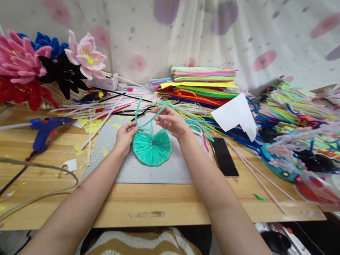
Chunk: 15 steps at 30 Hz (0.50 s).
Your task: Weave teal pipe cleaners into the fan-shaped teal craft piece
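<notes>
A round, fan-like green piece (pixel 152 149), made of pipe cleaners laid side by side from its centre, rests over the grey cutting mat (pixel 163 179). My left hand (pixel 125 137) pinches its upper left edge, where loose green stems stick up. Above the piece, my right hand (pixel 170 120) has its fingertips on a bent green pipe cleaner (pixel 156 116) that slants down toward the left hand. Parts of the right fingers overlap the stems behind them.
A blue glue gun (pixel 46 130) lies at left below fuzzy flowers (pixel 16 57). A black phone (pixel 225 156) lies right of the mat. Bundles of coloured pipe cleaners (pixel 201 81) are stacked behind, near a white paper piece (pixel 237 114). A cable (pixel 42 166) loops at front left.
</notes>
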### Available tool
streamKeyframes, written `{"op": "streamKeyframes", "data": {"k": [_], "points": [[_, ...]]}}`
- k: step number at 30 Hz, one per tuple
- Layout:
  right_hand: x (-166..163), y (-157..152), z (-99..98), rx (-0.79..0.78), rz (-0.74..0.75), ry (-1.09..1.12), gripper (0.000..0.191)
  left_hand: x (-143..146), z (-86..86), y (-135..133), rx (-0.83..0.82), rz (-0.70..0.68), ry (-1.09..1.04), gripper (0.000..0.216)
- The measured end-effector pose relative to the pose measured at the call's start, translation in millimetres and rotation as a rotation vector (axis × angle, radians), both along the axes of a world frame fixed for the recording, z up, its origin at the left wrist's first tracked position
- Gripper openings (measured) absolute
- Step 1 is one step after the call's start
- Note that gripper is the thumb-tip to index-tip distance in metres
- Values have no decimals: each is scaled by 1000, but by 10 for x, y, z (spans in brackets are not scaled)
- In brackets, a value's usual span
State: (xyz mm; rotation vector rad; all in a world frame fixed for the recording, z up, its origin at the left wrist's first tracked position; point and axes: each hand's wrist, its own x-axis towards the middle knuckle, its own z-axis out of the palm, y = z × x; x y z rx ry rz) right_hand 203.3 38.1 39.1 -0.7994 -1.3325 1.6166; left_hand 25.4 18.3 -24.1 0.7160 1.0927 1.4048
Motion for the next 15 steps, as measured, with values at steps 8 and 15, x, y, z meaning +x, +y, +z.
{"op": "streamKeyframes", "data": {"k": [8, 15], "points": [[-282, -33, -363, 29, 11, -238, 17, 4, 36, -40, -60, -47, -25, 41], [-183, 22, -328, 150, 93, -284, 24, 4, 29, -35, -72, -130, 6, 42]]}}
